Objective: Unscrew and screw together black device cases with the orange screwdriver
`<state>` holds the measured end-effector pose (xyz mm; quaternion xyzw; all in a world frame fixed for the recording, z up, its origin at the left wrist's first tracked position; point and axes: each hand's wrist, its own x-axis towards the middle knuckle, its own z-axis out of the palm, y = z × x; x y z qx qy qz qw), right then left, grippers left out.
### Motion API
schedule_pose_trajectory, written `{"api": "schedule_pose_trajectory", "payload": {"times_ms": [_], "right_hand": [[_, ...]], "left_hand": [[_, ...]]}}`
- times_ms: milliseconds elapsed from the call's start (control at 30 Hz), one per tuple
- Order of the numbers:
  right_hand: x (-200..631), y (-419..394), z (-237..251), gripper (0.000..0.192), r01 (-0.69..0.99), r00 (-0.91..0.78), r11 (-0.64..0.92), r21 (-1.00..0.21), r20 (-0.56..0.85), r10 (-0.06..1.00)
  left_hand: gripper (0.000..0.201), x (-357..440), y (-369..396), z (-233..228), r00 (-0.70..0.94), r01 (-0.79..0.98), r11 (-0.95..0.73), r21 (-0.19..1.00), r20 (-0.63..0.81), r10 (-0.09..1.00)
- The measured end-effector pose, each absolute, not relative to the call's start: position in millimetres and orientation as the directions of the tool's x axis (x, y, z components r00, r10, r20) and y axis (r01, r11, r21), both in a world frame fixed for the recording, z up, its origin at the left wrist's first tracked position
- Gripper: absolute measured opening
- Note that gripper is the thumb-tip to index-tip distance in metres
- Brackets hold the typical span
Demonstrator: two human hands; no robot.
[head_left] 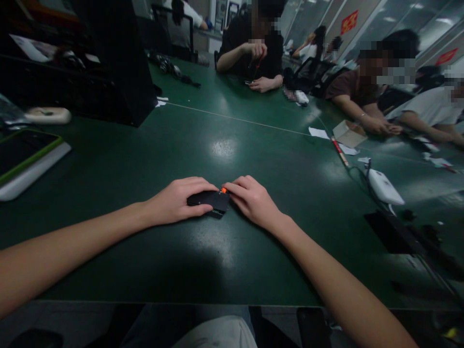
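My left hand [174, 199] is closed over a small flat black device [210, 198] on the green table. Its fingers lie along the far edge, with the thumb across the near side. At the device's right end, my right hand [255, 199] has thumb and fingers drawn together at a small bright orange piece [224, 190]. The frame does not show whether that piece is part of the device or separate from it. Shadow and fingers hide much of the black device.
Left on the green table [224, 261] are a green-rimmed phone [29, 145] and a large black stand [119, 63]. To the right lie a white box-shaped device [386, 186] with a cable, a small open carton [348, 133] and paper scraps. Other people sit across the table.
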<state>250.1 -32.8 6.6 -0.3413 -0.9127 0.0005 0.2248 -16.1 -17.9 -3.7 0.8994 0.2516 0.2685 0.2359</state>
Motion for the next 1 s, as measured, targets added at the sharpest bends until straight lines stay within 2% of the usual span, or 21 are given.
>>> {"api": "schedule_pose_trajectory", "payload": {"times_ms": [100, 200, 433, 567, 700, 867, 933, 1000], "right_hand": [[248, -30, 4, 0.031, 0.575, -0.662, 0.776, -0.259, 0.41, 0.628], [250, -29, 5, 0.031, 0.574, -0.675, 0.779, -0.252, 0.393, 0.625], [265, -30, 17, 0.031, 0.648, -0.71, 0.76, 0.049, 0.402, 0.579], [262, -33, 18, 0.031, 0.642, -0.721, 0.757, 0.121, 0.431, 0.542], [265, -32, 20, 0.031, 0.63, -0.731, 0.764, 0.142, 0.44, 0.521], [267, -33, 19, 0.031, 0.647, -0.712, 0.758, 0.088, 0.425, 0.559], [262, -34, 15, 0.032, 0.652, -0.696, 0.758, 0.008, 0.405, 0.593], [256, -35, 10, 0.032, 0.649, -0.671, 0.751, -0.12, 0.377, 0.639]], "left_hand": [[0.039, -16, -18, -5, 0.726, 0.331, -0.763, 0.554, 0.367, 0.582], [0.038, -16, -18, -4, 0.726, 0.337, -0.767, 0.546, 0.368, 0.581], [0.039, -15, -18, -3, 0.715, 0.35, -0.772, 0.531, 0.381, 0.586], [0.038, -16, -17, -4, 0.724, 0.325, -0.781, 0.533, 0.391, 0.568], [0.04, -16, -17, -4, 0.715, 0.336, -0.781, 0.527, 0.397, 0.576], [0.04, -16, -18, -4, 0.708, 0.338, -0.782, 0.524, 0.406, 0.578], [0.039, -15, -18, -4, 0.709, 0.331, -0.784, 0.525, 0.41, 0.574], [0.039, -16, -18, -4, 0.709, 0.336, -0.784, 0.521, 0.408, 0.575]]}}
